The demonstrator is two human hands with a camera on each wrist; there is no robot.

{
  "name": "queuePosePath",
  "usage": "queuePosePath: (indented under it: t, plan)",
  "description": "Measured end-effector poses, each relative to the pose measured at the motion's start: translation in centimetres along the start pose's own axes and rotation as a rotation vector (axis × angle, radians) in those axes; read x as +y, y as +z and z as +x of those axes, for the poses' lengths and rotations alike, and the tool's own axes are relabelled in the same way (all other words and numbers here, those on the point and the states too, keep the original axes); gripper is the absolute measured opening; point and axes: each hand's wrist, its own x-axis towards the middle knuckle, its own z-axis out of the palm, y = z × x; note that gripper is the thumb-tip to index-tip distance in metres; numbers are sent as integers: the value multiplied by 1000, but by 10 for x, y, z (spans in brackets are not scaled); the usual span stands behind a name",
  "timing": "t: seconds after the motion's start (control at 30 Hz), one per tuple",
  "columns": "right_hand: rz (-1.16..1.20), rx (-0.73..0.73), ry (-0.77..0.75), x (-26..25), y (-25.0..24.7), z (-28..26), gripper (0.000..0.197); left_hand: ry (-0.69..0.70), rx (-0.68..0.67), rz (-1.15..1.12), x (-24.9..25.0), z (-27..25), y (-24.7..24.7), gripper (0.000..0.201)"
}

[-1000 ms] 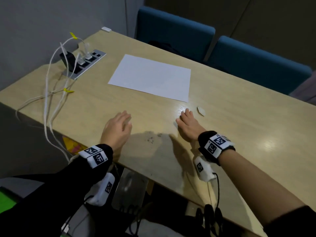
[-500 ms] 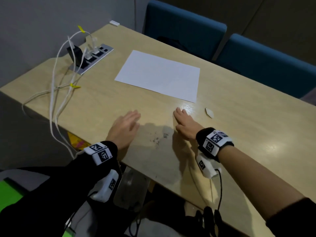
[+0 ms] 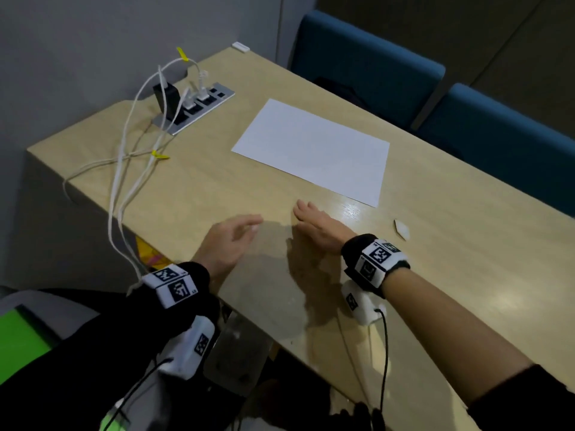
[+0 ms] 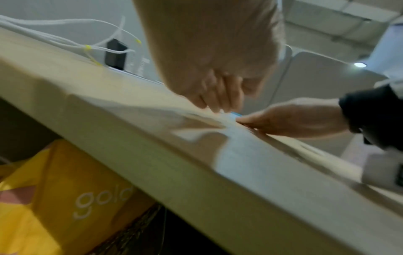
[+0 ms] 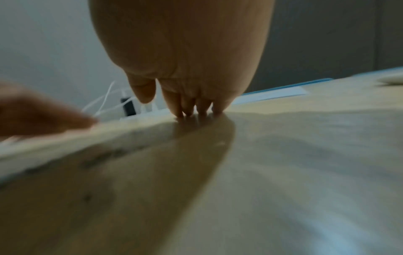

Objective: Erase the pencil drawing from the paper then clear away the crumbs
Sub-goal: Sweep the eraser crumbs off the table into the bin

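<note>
Neither grip of mine holds anything. Item one, my right hand (image 3: pixel 317 227): fingers straight and together, fingertips (image 5: pixel 201 110) pressed down on the wooden surface (image 3: pixel 435 244), palm angled above it. Item two, my left hand (image 3: pixel 228 244): blurred, fingers relaxed and slightly spread, hovering near the front edge of the surface, just left of the right hand; from the left wrist view I cannot tell whether it touches the wood.

Item three, paper (image 3: pixel 314 150): one white sheet lying flat beyond both hands, its near corner close to my right fingertips but apart from them. No pencil marks are legible on it at this resolution.

Item four, eraser (image 3: pixel 402 229): small pale piece lying on the surface to the right of my right hand, near the paper's corner, untouched.

Item five, crumbs (image 5: pixel 87 197): a few dark specks on the wood between my two hands, blurred in the right wrist view.

Item six, power strip (image 3: pixel 196 108): set into the surface at far left, with a black adapter (image 3: pixel 165 98) and white cables (image 3: pixel 124 169) trailing over the left edge.

Item seven, blue chairs (image 3: pixel 367 66): two, behind the far edge.

Item eight, yellow bag (image 4: pixel 54 198): below the surface, at left.
</note>
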Motion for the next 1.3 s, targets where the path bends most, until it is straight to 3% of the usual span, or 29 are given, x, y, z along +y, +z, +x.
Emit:
queuePosePath:
  t: [0.07,0.17,0.2,0.27,0.37,0.43,0.47,0.53,0.63,0.7,0.77,0.83,0.9,0.97,1.03,1.1,1.17,1.23,1.3]
  plan:
    - [-30,-98,-120,-10,7,-6,46,-29,96,195,-14,13,-18,43]
    - [9,-278,-240,-16,17,-25,45,-180,20,533,-33,24,-38,49]
    - [96,-288,-237,-16,17,-29,45,-199,-37,595,-38,23,-38,52]
    - [272,-164,-199,-15,6,-28,47,-175,-154,675,-37,19,-28,57]
    - [173,15,-140,-7,-21,2,46,-2,-254,596,-29,4,1,71]
    - [83,14,-72,-2,-31,26,49,58,-266,300,-21,-10,18,54]
    - [78,-1,-31,-1,-31,35,50,25,-253,132,-18,-17,22,39]
    - [100,-44,-19,-5,-24,45,52,-55,-163,-69,-16,-22,21,28]
    - [8,-130,-213,-14,-9,36,52,44,141,20,-26,-11,-1,29]
    - [-31,-246,-373,-13,3,19,50,10,190,255,-36,1,-21,42]
    - [8,-362,-429,-9,10,-2,51,-203,84,538,-42,6,-32,49]
    - [170,-370,-328,-7,6,-16,52,-299,-48,617,-40,4,-29,57]
    - [345,-204,-200,0,-5,-20,48,-232,-159,656,-32,-2,-16,65]
    - [321,-32,-90,12,-16,-18,46,-144,-245,717,-23,-10,3,84]
    - [229,-31,13,24,-17,-18,44,-51,-325,765,-14,-22,23,81]
    - [132,-101,25,29,-8,-26,48,16,-389,656,-5,-29,36,62]
    - [102,-157,-61,27,10,-47,49,58,-391,396,1,-32,38,47]
    - [145,-216,-144,21,32,-71,47,25,-245,52,3,-34,33,43]
    - [268,-201,-143,19,44,-91,44,18,-75,-98,0,-34,24,47]
